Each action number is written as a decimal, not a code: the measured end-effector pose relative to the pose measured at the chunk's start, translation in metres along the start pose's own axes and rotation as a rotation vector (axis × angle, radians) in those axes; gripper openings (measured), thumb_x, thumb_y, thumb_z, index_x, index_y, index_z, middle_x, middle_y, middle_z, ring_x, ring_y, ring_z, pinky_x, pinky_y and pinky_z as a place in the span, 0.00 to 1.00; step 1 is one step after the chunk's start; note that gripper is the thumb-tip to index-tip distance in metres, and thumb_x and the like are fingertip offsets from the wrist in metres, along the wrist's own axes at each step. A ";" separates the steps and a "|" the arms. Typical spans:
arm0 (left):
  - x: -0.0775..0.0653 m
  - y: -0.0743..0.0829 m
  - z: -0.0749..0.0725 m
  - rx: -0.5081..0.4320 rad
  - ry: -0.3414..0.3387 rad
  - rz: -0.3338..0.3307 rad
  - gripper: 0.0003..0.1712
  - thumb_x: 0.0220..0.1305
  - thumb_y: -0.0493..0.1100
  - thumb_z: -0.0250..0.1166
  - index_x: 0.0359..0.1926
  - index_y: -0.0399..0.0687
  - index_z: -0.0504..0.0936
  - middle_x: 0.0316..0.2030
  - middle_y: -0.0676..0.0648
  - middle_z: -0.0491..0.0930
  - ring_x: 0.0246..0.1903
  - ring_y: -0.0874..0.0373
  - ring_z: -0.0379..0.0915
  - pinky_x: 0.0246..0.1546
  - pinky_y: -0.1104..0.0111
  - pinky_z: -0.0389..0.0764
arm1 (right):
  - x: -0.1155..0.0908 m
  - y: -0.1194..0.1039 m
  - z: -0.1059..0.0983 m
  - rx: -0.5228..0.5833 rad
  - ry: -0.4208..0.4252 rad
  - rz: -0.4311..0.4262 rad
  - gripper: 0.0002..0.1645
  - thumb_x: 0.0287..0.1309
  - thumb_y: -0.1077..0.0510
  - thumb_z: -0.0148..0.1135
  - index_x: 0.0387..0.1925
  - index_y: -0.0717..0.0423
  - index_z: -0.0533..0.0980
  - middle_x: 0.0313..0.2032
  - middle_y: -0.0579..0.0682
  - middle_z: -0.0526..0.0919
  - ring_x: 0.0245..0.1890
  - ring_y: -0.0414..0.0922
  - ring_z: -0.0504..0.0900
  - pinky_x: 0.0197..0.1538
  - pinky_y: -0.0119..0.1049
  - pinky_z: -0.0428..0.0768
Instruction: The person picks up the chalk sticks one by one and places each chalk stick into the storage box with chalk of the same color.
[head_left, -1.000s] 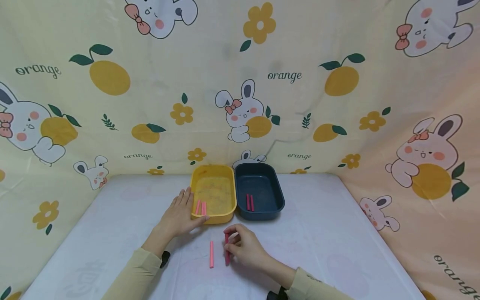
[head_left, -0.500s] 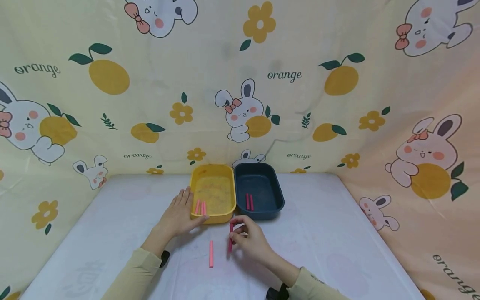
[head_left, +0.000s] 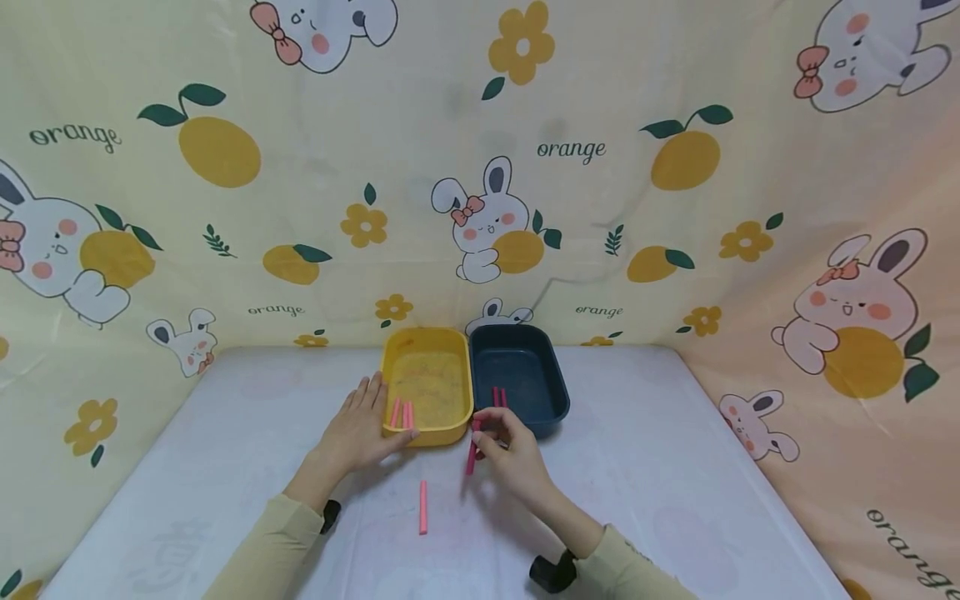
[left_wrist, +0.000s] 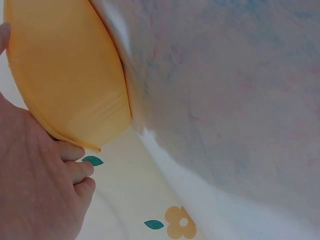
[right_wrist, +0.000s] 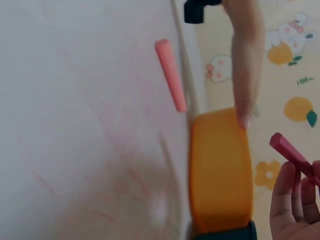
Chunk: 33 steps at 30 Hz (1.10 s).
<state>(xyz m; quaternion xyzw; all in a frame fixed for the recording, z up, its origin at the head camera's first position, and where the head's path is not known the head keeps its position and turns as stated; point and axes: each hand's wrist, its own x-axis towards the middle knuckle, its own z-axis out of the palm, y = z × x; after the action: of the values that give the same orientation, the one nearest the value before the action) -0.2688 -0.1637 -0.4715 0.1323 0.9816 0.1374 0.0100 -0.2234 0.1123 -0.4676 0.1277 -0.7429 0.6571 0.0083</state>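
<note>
My left hand rests along the left side of the yellow bin, its fingers straight and its thumb over the front rim. Between the thumb and fingers of my right hand is a dark red chalk stick, pinched near its upper end and held above the table. This hand is just in front of the dark blue bin and partly hides that bin's near edge. Light pink chalk sticks lie in the yellow bin. Two dark red chalk sticks lie in the blue one.
One light pink chalk stick lies on the white tablecloth, between my forearms. Both bins stand side by side near the back edge, before a patterned backdrop. Faint coloured smudges mark the cloth.
Holding the dark red chalk stick, my right hand has moved forward and to the right, from beside the loose pink stick to the blue bin's front. My left hand has stayed in place.
</note>
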 end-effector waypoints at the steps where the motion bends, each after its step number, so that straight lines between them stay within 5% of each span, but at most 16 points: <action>1: 0.000 0.000 0.000 -0.001 0.001 0.002 0.68 0.66 0.81 0.52 0.80 0.26 0.46 0.81 0.30 0.39 0.80 0.33 0.37 0.79 0.43 0.48 | 0.001 0.000 -0.001 0.007 0.013 -0.007 0.15 0.70 0.68 0.63 0.56 0.63 0.76 0.50 0.67 0.81 0.36 0.44 0.84 0.42 0.34 0.88; 18: 0.000 -0.001 -0.002 0.003 0.005 0.019 0.67 0.67 0.79 0.53 0.79 0.25 0.48 0.81 0.30 0.40 0.80 0.33 0.37 0.79 0.43 0.49 | 0.029 0.000 -0.015 0.036 0.165 -0.047 0.15 0.69 0.68 0.64 0.55 0.63 0.78 0.47 0.61 0.81 0.37 0.46 0.83 0.42 0.34 0.88; 26: -0.001 0.001 -0.002 -0.003 0.002 0.009 0.67 0.66 0.80 0.53 0.79 0.26 0.48 0.81 0.30 0.40 0.80 0.33 0.37 0.79 0.44 0.48 | 0.046 0.005 -0.030 -0.051 0.204 -0.037 0.16 0.71 0.65 0.64 0.57 0.61 0.78 0.50 0.56 0.82 0.39 0.46 0.83 0.41 0.32 0.87; 33: -0.001 0.001 -0.003 0.004 0.005 0.013 0.67 0.67 0.79 0.53 0.79 0.26 0.47 0.81 0.30 0.39 0.80 0.33 0.37 0.79 0.44 0.48 | 0.063 0.014 -0.043 -0.107 0.193 -0.041 0.15 0.71 0.64 0.63 0.57 0.59 0.79 0.51 0.56 0.83 0.39 0.47 0.83 0.44 0.41 0.89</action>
<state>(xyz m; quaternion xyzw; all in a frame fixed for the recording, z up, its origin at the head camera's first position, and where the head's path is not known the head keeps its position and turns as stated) -0.2675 -0.1642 -0.4690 0.1386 0.9809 0.1361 0.0062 -0.2937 0.1445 -0.4642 0.0785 -0.7698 0.6255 0.1000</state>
